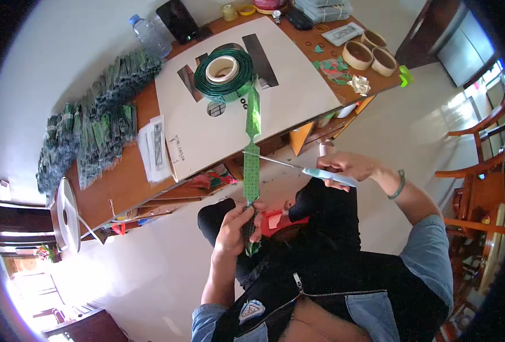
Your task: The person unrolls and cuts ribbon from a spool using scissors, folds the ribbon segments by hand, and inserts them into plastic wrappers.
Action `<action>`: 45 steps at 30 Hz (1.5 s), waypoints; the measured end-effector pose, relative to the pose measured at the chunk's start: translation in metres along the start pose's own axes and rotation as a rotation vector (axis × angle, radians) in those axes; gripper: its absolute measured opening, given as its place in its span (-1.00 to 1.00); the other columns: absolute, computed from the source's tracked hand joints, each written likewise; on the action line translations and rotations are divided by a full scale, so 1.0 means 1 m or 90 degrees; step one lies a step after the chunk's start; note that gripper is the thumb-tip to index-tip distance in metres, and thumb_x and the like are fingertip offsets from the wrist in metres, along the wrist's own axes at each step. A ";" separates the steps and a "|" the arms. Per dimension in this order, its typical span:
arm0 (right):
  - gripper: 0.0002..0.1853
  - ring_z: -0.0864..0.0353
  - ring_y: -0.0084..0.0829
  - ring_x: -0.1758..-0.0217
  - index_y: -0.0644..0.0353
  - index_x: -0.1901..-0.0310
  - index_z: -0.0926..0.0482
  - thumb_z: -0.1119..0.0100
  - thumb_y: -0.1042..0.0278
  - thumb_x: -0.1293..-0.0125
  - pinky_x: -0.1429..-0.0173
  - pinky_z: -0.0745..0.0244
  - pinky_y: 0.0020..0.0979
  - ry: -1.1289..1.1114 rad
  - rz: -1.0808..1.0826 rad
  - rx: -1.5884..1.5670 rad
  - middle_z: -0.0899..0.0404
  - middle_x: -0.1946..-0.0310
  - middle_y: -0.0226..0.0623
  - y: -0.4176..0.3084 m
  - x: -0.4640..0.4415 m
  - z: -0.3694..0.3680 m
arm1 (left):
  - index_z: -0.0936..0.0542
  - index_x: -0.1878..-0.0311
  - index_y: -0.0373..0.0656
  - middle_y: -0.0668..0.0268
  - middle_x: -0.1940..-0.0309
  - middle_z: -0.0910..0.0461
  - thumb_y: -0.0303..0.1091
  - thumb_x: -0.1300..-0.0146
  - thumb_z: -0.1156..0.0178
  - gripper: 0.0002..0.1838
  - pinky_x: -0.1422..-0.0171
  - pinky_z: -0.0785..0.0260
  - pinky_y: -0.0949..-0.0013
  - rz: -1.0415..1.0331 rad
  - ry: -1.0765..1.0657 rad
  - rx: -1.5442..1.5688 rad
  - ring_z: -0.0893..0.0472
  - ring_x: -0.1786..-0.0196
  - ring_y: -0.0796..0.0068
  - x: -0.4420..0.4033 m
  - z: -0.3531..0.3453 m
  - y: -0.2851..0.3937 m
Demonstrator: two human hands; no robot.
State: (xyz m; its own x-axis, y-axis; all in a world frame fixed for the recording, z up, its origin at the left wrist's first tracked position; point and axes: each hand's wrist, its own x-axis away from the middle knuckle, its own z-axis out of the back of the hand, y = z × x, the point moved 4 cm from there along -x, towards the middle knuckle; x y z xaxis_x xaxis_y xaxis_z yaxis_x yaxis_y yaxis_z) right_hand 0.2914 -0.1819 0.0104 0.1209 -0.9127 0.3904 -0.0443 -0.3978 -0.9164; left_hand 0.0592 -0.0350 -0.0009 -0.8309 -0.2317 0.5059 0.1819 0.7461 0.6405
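My left hand (234, 229) pinches the lower end of a shiny green patterned ribbon (252, 178), with more green strip gathered below the fingers. Narrow necks divide the ribbon into wider sections. It stretches up to a large green roll (204, 82) with a white core, lying on a white board (303, 74). My right hand (348, 167) is closed around a pair of scissors (321, 173) with a pale blue handle. Their thin blades point left and reach the ribbon just under one neck; whether they are parted is too fine to tell.
Bundles of dark green strips in clear plastic (101, 122) lie along the table's left side. A water bottle (149, 37) and a black tablet (177, 21) stand behind. Cream tape rolls (358, 56) and a cream bow (359, 85) sit right. Wooden chairs (472, 168) stand farther right.
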 end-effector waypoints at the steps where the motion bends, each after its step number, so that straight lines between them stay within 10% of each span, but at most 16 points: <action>1: -0.82 -0.40 -0.67 0.69 0.21 0.32 -0.40 -0.08 0.27 -0.27 0.63 -0.31 -0.62 -0.005 0.005 0.008 -0.43 0.63 -0.47 -0.002 -0.004 0.001 | -0.42 0.12 -0.35 0.16 0.45 -0.47 -0.34 -0.31 0.10 -0.75 0.66 -0.19 0.56 -0.004 0.011 -0.011 -0.31 0.73 0.54 0.000 0.000 0.001; 10: -0.81 -0.42 -0.65 0.66 0.20 0.29 -0.37 -0.12 0.29 -0.21 0.66 -0.32 -0.63 0.038 0.135 0.291 -0.44 0.61 -0.42 -0.017 -0.003 0.002 | -0.42 0.12 -0.35 0.14 0.45 -0.48 -0.36 -0.30 0.12 -0.75 0.66 -0.18 0.55 -0.018 -0.002 0.004 -0.30 0.73 0.54 -0.001 0.017 -0.001; 14: -0.82 -0.43 -0.69 0.65 0.21 0.34 -0.46 -0.14 0.27 -0.22 0.60 -0.32 -0.57 0.100 0.004 -0.110 -0.48 0.59 -0.47 -0.020 0.029 0.010 | -0.39 0.04 -0.35 0.27 0.53 -0.39 -0.35 -0.31 0.09 -0.73 0.62 -0.23 0.48 0.002 -0.018 0.058 -0.35 0.71 0.48 -0.006 0.025 -0.006; 20: -0.77 -0.53 -0.41 0.54 0.22 0.37 -0.48 -0.17 0.21 -0.19 0.48 -0.47 -0.42 0.653 0.068 0.729 -0.53 0.54 -0.24 -0.072 -0.002 0.090 | -0.40 0.07 -0.35 0.26 0.53 -0.42 -0.36 -0.31 0.11 -0.74 0.62 -0.23 0.47 -0.004 -0.001 0.044 -0.34 0.72 0.52 -0.015 0.021 -0.026; 24: -0.70 -0.53 -0.41 0.52 0.24 0.36 -0.48 -0.19 0.13 -0.16 0.42 -0.44 -0.40 0.644 -0.105 0.814 -0.54 0.51 -0.28 -0.079 -0.044 0.109 | -0.41 0.05 -0.33 0.27 0.53 -0.43 -0.36 -0.30 0.11 -0.73 0.59 -0.24 0.47 -0.040 -0.009 0.017 -0.33 0.72 0.53 -0.017 0.012 -0.030; 27: -0.71 -0.51 -0.31 0.42 0.25 0.35 -0.49 -0.18 0.14 -0.15 0.32 -0.38 -0.34 0.729 0.216 0.795 -0.53 0.46 -0.19 -0.107 -0.029 0.063 | -0.40 0.02 -0.33 0.26 0.53 -0.44 -0.35 -0.31 0.11 -0.71 0.58 -0.25 0.46 -0.056 -0.009 0.058 -0.36 0.70 0.50 -0.012 0.009 -0.028; 31: -0.67 -0.45 -0.51 0.47 0.22 0.36 -0.56 -0.17 0.05 -0.19 0.40 -0.35 -0.49 0.309 0.110 0.332 -0.47 0.55 -0.31 -0.028 -0.065 -0.042 | -0.40 0.00 -0.31 0.27 0.52 -0.44 -0.35 -0.32 0.13 -0.71 0.57 -0.26 0.44 -0.059 -0.016 0.083 -0.37 0.68 0.48 -0.006 0.009 -0.030; 37: -0.73 -0.40 -0.63 0.47 0.27 0.39 -0.54 -0.21 0.19 -0.17 0.49 -0.25 -0.57 0.358 0.066 -0.253 -0.45 0.53 -0.46 0.014 -0.103 -0.082 | -0.40 0.00 -0.27 0.28 0.50 -0.44 -0.35 -0.29 0.13 -0.71 0.53 -0.28 0.42 -0.038 -0.023 0.108 -0.38 0.65 0.46 -0.004 0.007 -0.042; 45: -0.91 -0.44 -0.53 0.43 0.24 0.36 -0.58 -0.26 0.53 -0.05 0.42 -0.36 -0.51 0.513 0.472 0.410 -0.43 0.45 -0.42 -0.012 -0.035 -0.152 | -0.40 -0.03 -0.22 0.25 0.38 -0.50 -0.32 -0.23 0.08 -0.67 0.41 -0.41 0.39 -0.008 0.006 0.236 -0.53 0.42 0.39 -0.009 0.003 -0.043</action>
State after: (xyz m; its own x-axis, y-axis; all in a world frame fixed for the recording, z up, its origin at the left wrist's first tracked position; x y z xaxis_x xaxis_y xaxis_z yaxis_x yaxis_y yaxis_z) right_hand 0.1369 -0.1599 0.0213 -0.3715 -0.7846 -0.4963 0.6726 0.1410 -0.7264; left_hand 0.0570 -0.0633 -0.0348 -0.8266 -0.2474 0.5055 -0.0331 0.9180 0.3953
